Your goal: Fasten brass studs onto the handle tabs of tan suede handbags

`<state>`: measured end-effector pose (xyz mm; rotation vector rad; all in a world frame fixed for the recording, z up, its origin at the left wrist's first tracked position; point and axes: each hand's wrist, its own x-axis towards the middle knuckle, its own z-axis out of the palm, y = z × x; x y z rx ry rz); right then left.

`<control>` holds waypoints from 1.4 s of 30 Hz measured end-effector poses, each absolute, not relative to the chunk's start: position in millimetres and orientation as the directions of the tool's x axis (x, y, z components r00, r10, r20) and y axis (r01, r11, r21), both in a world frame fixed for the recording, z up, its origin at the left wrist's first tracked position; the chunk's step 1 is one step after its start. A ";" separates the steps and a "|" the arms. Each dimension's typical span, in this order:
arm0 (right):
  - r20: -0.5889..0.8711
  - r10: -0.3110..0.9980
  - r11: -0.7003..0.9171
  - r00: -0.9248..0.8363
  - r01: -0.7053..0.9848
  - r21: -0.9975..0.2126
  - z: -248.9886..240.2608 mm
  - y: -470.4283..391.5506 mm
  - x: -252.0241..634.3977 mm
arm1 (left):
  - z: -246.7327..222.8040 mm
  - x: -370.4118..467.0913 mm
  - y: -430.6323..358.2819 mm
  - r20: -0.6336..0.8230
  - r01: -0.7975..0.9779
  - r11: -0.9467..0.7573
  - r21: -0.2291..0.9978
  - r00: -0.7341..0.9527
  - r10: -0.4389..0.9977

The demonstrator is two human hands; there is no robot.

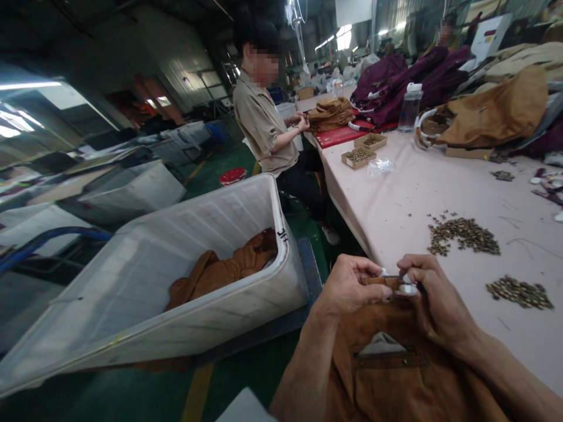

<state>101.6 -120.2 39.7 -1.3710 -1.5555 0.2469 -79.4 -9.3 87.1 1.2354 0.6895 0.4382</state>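
Observation:
A brown cloth item [387,375], which looks like a bag, hangs below my hands near the table edge. It has a slit pocket with pale lining showing. My left hand [347,287] pinches the left part of a narrow brown band at its top. Closed around the band's other end is my right hand [433,293], with white wrapping on its fingertips. Whether a small part sits between the fingers is hidden. Beside my right hand, on the pink-covered table [396,211], lie a pile of small brass-coloured metal pieces [464,235] and another metal pile [519,292].
A large white bin [281,258] with brown cloth [229,266] inside stands at left. Small cardboard boxes [358,157], a water bottle [411,105] and purple bags [396,82] are on the table. Another person [268,117] works at its far side.

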 end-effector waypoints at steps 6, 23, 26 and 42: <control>0.475 0.870 0.295 0.128 0.638 -0.711 39.2 -121.1 96.5 | 88.7 -81.5 -10.1 -0.223 0.109 0.208 0.972 0.705 0.673; 0.448 0.893 0.383 0.047 0.445 -0.810 71.7 -125.6 98.4 | 98.5 -79.9 -17.7 -0.053 0.067 0.004 0.998 0.738 0.673; 0.381 0.919 0.317 0.100 0.390 -0.865 74.1 -126.4 99.5 | 100.0 -77.3 -18.8 -0.047 0.059 0.004 0.998 0.746 0.664; 0.221 0.924 0.090 0.313 0.381 -0.920 57.6 -121.6 110.6 | 82.1 -60.0 -17.6 -0.170 0.050 0.192 0.980 0.711 0.683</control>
